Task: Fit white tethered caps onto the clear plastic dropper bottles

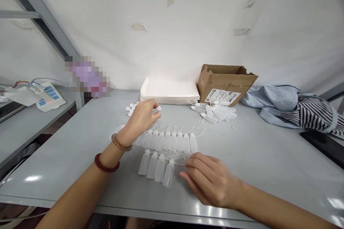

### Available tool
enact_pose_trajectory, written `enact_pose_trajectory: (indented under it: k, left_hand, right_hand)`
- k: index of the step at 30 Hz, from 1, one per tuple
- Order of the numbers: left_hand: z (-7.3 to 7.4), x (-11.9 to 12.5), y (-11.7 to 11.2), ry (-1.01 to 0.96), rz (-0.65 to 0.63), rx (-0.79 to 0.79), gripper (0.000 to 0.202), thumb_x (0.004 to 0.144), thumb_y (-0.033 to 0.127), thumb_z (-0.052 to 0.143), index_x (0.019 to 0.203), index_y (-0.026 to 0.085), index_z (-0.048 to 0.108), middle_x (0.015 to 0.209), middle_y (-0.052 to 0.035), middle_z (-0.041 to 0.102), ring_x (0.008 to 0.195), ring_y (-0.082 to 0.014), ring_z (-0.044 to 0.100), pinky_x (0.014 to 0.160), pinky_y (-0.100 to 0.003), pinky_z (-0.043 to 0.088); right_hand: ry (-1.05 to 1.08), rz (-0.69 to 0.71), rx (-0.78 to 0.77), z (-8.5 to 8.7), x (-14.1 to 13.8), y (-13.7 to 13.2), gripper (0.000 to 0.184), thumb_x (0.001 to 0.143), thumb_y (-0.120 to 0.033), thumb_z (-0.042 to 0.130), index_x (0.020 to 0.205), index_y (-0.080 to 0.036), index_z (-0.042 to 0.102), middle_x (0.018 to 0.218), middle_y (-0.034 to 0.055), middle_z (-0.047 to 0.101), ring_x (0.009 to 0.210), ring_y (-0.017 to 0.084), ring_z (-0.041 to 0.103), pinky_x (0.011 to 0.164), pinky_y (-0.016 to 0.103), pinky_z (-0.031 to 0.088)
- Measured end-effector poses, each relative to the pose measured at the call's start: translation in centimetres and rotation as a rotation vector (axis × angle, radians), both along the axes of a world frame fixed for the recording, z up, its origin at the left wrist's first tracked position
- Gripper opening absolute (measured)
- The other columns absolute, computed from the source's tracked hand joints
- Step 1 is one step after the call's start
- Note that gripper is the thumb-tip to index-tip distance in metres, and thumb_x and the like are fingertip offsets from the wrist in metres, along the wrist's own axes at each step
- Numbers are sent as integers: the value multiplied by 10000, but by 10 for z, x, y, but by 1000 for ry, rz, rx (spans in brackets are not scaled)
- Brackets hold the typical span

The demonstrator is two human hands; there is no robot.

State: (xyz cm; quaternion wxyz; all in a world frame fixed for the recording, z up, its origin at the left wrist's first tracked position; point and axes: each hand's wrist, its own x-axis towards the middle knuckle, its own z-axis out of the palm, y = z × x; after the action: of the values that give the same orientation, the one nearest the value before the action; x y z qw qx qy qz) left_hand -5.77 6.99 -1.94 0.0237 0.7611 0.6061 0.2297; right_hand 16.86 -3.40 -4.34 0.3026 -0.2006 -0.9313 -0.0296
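Note:
My left hand [143, 118] pinches a small white cap [158, 108] between thumb and fingers, above the back row of bottles. Just behind it is a little heap of white caps [130, 108]. My right hand [208, 179] is low over the table, fingers loosely curled and thumb apart. Its fingertips are beside the thin strap of the nearest small translucent dropper bottle [168, 174]; whether they touch it is unclear. Several such bottles form a short front row [152, 165]. A longer back row [172, 141] lies behind, its left end partly covered by my left wrist.
Loose bottles [215, 112] are piled before an open cardboard box [227, 80]. Beside the box is a stack of white sheets or envelopes [169, 91]. Cloth [271, 102] and a black phone-like object [324, 146] lie right. A power strip [49, 96] rests on the left table.

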Motion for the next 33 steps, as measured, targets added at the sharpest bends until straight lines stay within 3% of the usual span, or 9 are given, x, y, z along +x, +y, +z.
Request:
enact_pose_trajectory:
  k: [2, 6, 9, 18, 21, 24, 27, 29, 33]
  left_hand:
    - [-2, 3, -5, -48, 18, 23, 143, 760, 211, 503, 836, 165, 615, 863, -50, 696, 825, -221, 638, 725, -312, 480]
    - [-9, 10, -10, -117, 55, 58, 130, 741, 231, 522, 807, 170, 616, 812, -45, 697, 763, -217, 644, 728, -330, 483]
    - [-11, 14, -13, -158, 58, 66, 125, 726, 231, 530, 796, 170, 614, 789, -39, 695, 742, -208, 646, 729, -328, 488]
    - [-5, 24, -24, -214, 57, 60, 138, 734, 218, 520, 804, 169, 628, 813, -49, 705, 781, -224, 647, 735, -341, 485]
    - [-5, 24, -24, -213, 74, 55, 152, 734, 206, 512, 811, 169, 637, 836, -61, 710, 797, -236, 648, 741, -353, 485]
    - [-3, 25, -25, -236, 76, 34, 133, 729, 219, 526, 794, 184, 636, 813, -38, 715, 757, -223, 654, 719, -341, 494]
    - [3, 29, -32, -288, 58, -6, 109, 717, 232, 555, 777, 177, 628, 762, -25, 709, 734, -205, 658, 707, -322, 505]
    - [9, 34, -39, -393, 19, -92, 99, 708, 226, 582, 774, 167, 626, 744, -25, 698, 732, -191, 654, 701, -303, 510]
    - [22, 41, -52, -689, -183, -473, 111, 698, 260, 656, 758, 170, 631, 705, -3, 662, 684, -151, 625, 627, -248, 507]
  right_hand:
    - [-6, -48, -66, 3, -11, -7, 126, 851, -237, 567, 793, -128, 593, 695, 91, 605, 679, 211, 561, 524, 305, 475]
    - [-61, -206, -358, 2, -28, -16, 549, 769, -510, 620, 1061, -54, 528, 921, 155, 575, 818, 261, 550, 582, 367, 529]
    - [-100, -290, -478, -5, -34, -20, 707, 697, -586, 650, 1135, -55, 490, 965, 158, 552, 866, 289, 545, 621, 415, 543]
    - [-107, -344, -632, -8, -37, -23, 483, 696, -397, 697, 1049, -128, 504, 997, 122, 527, 907, 285, 530, 661, 428, 535]
    - [-14, -240, -562, 4, -25, -16, 494, 645, -352, 733, 1013, -127, 492, 1033, 136, 509, 943, 279, 516, 727, 414, 523]
    - [113, -168, -443, 17, -4, -3, 506, 729, -303, 688, 1133, -135, 433, 1166, 159, 486, 1086, 263, 485, 872, 385, 480]
    - [185, -182, -428, 26, 15, 8, 538, 787, -259, 654, 1240, -184, 372, 1113, 96, 564, 1022, 190, 552, 873, 303, 481]
    - [219, -194, -408, 29, 24, 13, 558, 789, -239, 656, 1264, -206, 365, 1073, 68, 593, 979, 172, 576, 852, 278, 488]
    - [215, -155, -403, 33, 31, 17, 599, 804, -218, 645, 1327, -203, 352, 1099, 72, 592, 997, 175, 564, 850, 281, 483]
